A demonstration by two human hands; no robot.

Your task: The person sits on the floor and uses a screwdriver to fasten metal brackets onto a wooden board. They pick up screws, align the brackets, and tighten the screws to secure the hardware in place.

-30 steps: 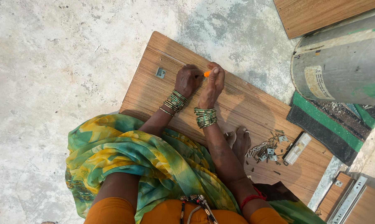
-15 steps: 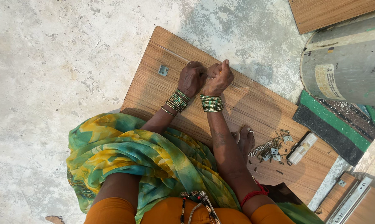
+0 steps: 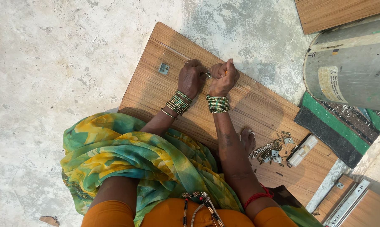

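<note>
- A grey metal drum (image 3: 349, 71) lies on its side at the right.
- Under it, a green-edged dark mat (image 3: 332, 128).
- A heap of small screws and metal brackets (image 3: 270, 152) lies on the right part of the board.
- A pale plastic box (image 3: 302, 150) sits just beside that heap.
- Metal drawer slides (image 3: 348, 202) rest at the lower right.
- Rough concrete floor (image 3: 51, 63) is all around.

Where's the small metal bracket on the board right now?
The small metal bracket lies on the wooden board, just left of the left hand.
</note>
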